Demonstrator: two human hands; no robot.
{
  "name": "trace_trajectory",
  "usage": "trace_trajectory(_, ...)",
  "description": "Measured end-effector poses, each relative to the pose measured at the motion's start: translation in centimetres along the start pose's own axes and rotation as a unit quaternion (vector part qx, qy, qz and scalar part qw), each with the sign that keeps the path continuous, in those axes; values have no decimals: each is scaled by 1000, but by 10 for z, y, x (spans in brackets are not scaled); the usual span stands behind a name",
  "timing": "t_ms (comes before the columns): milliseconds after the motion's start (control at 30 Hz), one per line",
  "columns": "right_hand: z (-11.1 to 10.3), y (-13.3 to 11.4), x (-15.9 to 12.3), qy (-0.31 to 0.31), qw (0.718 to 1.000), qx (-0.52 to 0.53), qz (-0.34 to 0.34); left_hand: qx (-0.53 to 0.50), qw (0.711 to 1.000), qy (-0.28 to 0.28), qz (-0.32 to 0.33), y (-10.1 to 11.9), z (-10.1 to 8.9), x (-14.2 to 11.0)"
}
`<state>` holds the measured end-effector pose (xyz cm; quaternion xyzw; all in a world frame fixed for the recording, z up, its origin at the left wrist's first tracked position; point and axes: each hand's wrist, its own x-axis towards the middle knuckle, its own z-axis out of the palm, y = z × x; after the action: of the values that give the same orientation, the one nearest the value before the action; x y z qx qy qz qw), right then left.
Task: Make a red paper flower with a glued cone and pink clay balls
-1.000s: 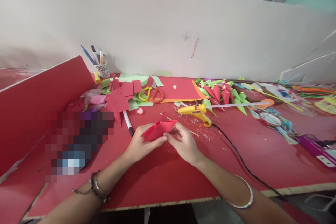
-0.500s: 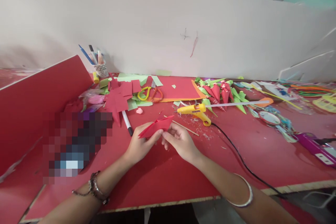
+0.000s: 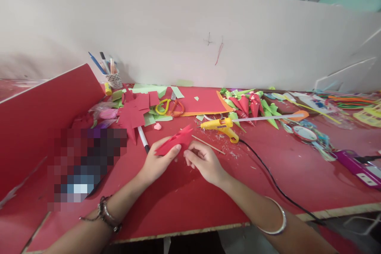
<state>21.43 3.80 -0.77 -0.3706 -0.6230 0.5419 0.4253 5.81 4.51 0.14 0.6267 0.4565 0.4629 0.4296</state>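
Observation:
My left hand (image 3: 157,163) pinches a folded red paper piece (image 3: 175,144) with pointed tips, held just above the red tabletop (image 3: 184,202). My right hand (image 3: 204,162) is beside it, fingers curled and touching the paper's right edge. A thin wooden stick (image 3: 207,144) lies just behind my right hand. A yellow glue gun (image 3: 222,126) rests further back, its black cord (image 3: 276,184) trailing toward the table's front edge. A black-and-white marker (image 3: 143,138) lies left of the paper.
Red and green paper scraps (image 3: 139,107), scissors (image 3: 169,106), a pen cup (image 3: 113,77), paper cones (image 3: 253,107) and craft clutter (image 3: 312,133) crowd the back. A red board (image 3: 44,115) leans at left. A purple power strip (image 3: 360,168) sits right. A white partition (image 3: 190,35) stands behind.
The folded red paper has shifted left and been turned in my fingers. My right hand has slid along it from its right tip to its edge near the left hand.

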Motion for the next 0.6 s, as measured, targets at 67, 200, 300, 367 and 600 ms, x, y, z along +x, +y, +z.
trace_trajectory(67,0,0,0,7,1000,-9,-1,-26,999,18,-5,-1,-3,3)
trace_trajectory(200,1,0,1,31,999,3,-6,-38,999,19,8,0,-8,7)
trace_trajectory(300,1,2,1,24,1000,16,0,-32,999,-19,14,3,-7,5)
trace_trajectory(367,1,3,1,15,1000,15,-4,-34,998,-53,10,4,-7,4)
trace_trajectory(600,-1,0,-1,15,999,-28,-1,10,991,-134,-8,7,-13,5)
